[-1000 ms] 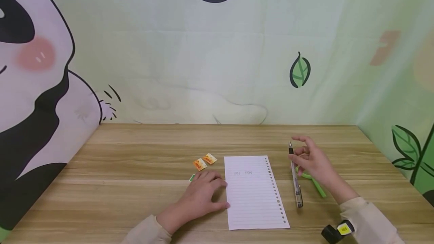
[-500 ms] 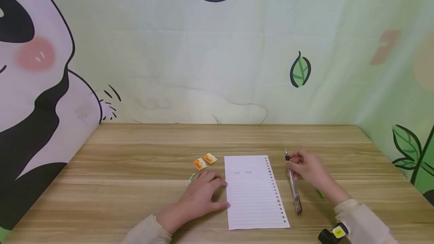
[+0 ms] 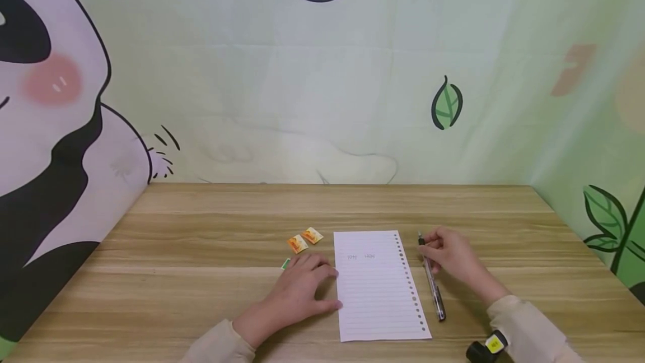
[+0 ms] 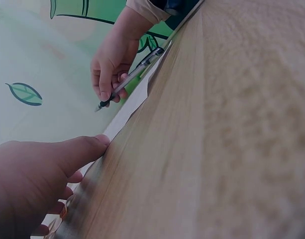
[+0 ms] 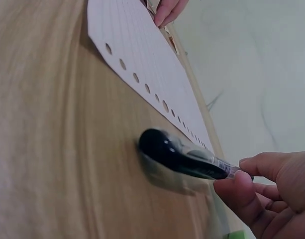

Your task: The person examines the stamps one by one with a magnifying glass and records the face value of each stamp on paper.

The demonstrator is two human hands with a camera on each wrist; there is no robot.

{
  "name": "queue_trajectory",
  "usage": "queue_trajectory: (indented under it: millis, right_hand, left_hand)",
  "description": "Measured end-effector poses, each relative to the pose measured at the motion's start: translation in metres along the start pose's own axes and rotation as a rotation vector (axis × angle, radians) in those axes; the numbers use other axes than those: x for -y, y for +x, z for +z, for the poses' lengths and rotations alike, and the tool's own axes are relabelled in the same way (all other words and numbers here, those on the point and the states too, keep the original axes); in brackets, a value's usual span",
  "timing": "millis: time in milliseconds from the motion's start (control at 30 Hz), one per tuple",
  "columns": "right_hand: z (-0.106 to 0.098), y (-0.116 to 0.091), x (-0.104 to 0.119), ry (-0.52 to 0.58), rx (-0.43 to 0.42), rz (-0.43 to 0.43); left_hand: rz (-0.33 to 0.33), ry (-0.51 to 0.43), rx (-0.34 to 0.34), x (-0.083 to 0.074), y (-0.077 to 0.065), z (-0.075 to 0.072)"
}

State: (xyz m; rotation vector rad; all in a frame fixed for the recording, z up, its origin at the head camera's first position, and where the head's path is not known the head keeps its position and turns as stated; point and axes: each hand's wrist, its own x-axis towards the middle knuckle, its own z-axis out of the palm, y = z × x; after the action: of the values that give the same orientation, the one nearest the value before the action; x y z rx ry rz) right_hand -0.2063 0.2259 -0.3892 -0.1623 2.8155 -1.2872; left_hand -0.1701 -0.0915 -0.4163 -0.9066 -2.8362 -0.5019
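My right hand [image 3: 450, 254] pinches a clear-barrelled pen [image 3: 434, 289] near its bare metal point, just right of the paper. The point faces away from me and the dark clip end comes toward me. In the right wrist view the thumb and fingertips grip the pen [image 5: 192, 158] at its far end. My left hand [image 3: 301, 289] lies spread on the table, thumb and fingertips at the left edge of a lined, hole-punched sheet of paper [image 3: 378, 296]. Two short handwritten words stand near the sheet's far edge. A corner of a small green-edged piece [image 3: 285, 264] shows beside the left fingers.
Two small orange-and-white packets [image 3: 304, 240] lie just beyond my left hand. A bit of a green object [image 5: 236, 234] shows below the right hand in the right wrist view. The wooden table [image 3: 201, 223] ends at a printed cloth backdrop [image 3: 227, 99].
My right hand has closed its raised forefinger onto the pen and brought it left and slightly nearer, toward the paper. The green object is now covered in the head view. My left hand stays still.
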Motion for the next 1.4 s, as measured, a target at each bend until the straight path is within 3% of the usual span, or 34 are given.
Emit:
queue_trajectory:
  millis: [733,1000,1233,1400]
  right_hand:
    - [0.01,0.0,0.0,-0.231,-0.009,0.034]
    - [0.008,-0.003,0.003,-0.341,-0.064,0.002]
    - [-0.003,-0.008,0.007,-0.301,-0.048,-0.022]
    - [-0.016,-0.013,0.008,-0.319,-0.043,-0.019]
  left_hand:
    - [0.011,0.01,-0.013,0.0,0.001,0.0]
    - [0.022,0.023,-0.019,0.0,0.001,0.001]
    - [0.031,0.006,-0.023,0.002,0.001,0.0]
    - [0.059,-0.037,-0.072,0.006,0.002,-0.003]
